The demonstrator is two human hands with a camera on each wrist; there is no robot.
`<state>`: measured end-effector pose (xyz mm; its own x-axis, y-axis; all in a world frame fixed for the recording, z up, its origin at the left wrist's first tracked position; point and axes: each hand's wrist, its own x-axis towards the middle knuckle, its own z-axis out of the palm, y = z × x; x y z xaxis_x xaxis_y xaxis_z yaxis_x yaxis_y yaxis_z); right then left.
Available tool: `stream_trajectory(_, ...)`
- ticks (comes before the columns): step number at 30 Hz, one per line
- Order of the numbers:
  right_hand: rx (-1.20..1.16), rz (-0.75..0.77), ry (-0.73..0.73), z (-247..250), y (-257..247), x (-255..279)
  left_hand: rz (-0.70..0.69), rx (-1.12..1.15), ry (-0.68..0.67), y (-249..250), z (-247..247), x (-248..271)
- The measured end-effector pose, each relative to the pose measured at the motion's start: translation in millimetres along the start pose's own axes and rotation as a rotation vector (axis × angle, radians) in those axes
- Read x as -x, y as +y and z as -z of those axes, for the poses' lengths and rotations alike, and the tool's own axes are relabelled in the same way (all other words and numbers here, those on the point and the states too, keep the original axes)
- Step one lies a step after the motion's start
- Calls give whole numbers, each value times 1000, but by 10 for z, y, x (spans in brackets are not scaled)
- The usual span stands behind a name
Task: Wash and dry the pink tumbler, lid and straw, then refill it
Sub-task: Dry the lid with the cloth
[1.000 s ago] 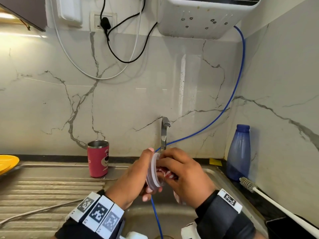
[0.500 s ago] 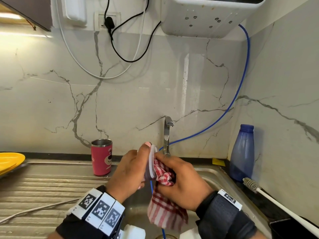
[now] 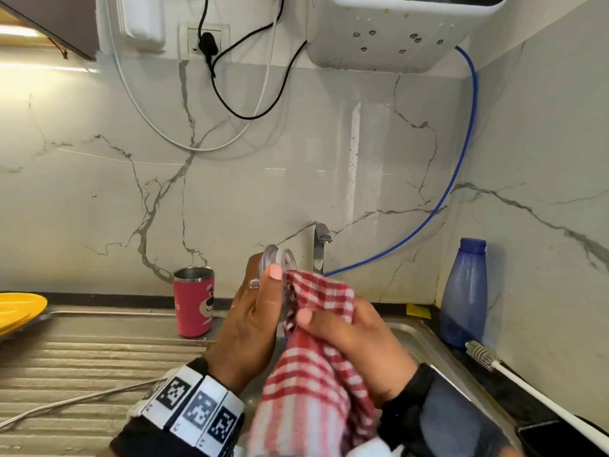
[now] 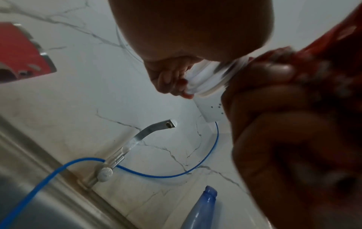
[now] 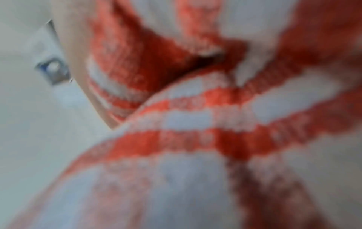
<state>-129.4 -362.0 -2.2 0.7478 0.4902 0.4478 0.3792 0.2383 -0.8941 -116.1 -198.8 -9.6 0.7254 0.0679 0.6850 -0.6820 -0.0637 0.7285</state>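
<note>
Fingers (image 3: 275, 272) of the left hand (image 3: 250, 324) pinched the clear round plastic lid (image 3: 278, 258) over the steel sink (image 3: 425, 341); the right hand (image 3: 356, 338) gripped the red-checked cloth (image 3: 309, 374) against it. Hard rubbing on wet plastic might have slipped it loose into the basin.

White marble wall (image 3: 296, 179) with grey veins fills the frame, turning a corner at the right. Upper centre, a socket (image 3: 204, 37) feeds a black cable (image 3: 237, 103); a white appliance (image 3: 395, 31) hangs at the top right. Warm light glows at the upper left. Lower left, a ribbed steel drainboard (image 3: 82, 364).
</note>
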Motion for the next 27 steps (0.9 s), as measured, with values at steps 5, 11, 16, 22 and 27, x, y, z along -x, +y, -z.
stream_trajectory(5, 672, 304, -3, 146, 247, -59, 116, -125, 25, -97, -49, 16)
stream_trajectory(11, 1479, 215, -44, 465, 327, -78, 414, -194, -152, -196, -56, 13)
stream_trajectory(16, 1408, 247, 86, 405, 227, -35, 523, -43, -251, -186, -65, 31)
stream_trajectory(22, 1550, 325, 121, 270, 255, -11, 627, 71, -325, -94, -43, 30)
stream_trajectory(27, 1572, 243, 161, 205, 371, -59, 630, -109, -301, -108, -35, 29)
